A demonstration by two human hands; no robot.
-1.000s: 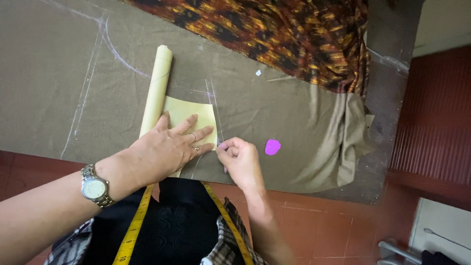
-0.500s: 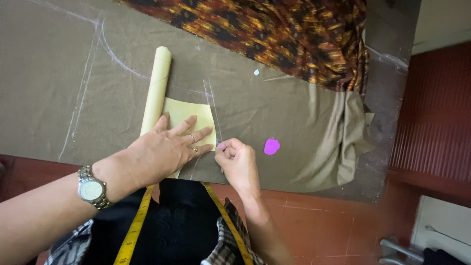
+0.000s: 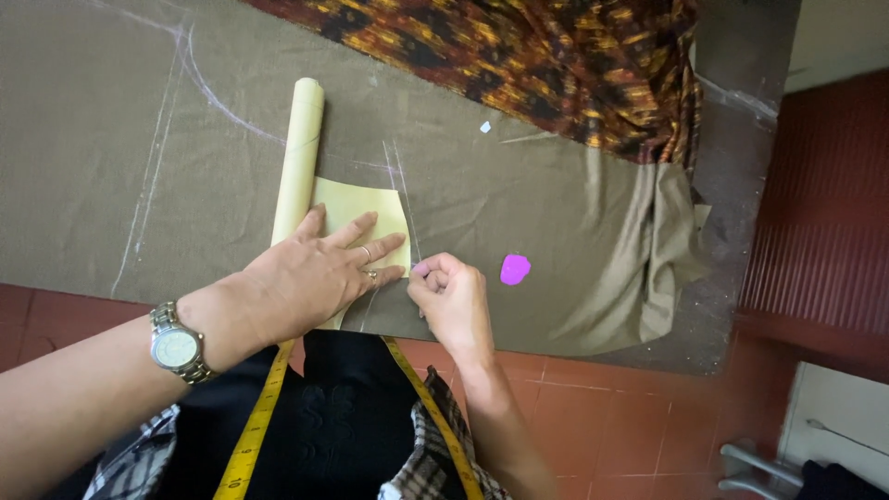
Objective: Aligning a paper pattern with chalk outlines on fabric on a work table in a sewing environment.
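Observation:
My left hand (image 3: 310, 278) lies flat, fingers spread, on a pale yellow paper pattern (image 3: 361, 206) whose far part is rolled into a tube (image 3: 301, 153). The pattern rests on olive-brown fabric (image 3: 537, 185) marked with white chalk lines. My right hand (image 3: 449, 296) is curled just right of the pattern's edge, its fingertips pinched on a small pale piece, apparently chalk (image 3: 419, 268), touching the fabric. A wristwatch (image 3: 178, 347) is on my left wrist.
A purple chalk piece (image 3: 515, 268) lies on the fabric right of my right hand. Orange-and-brown patterned cloth (image 3: 519, 56) is heaped at the far side. A yellow measuring tape (image 3: 259, 431) hangs around my neck. Red floor tiles (image 3: 611, 417) lie below.
My right hand has slid slightly toward me along the pattern's right edge. My left hand stays pressed on the paper.

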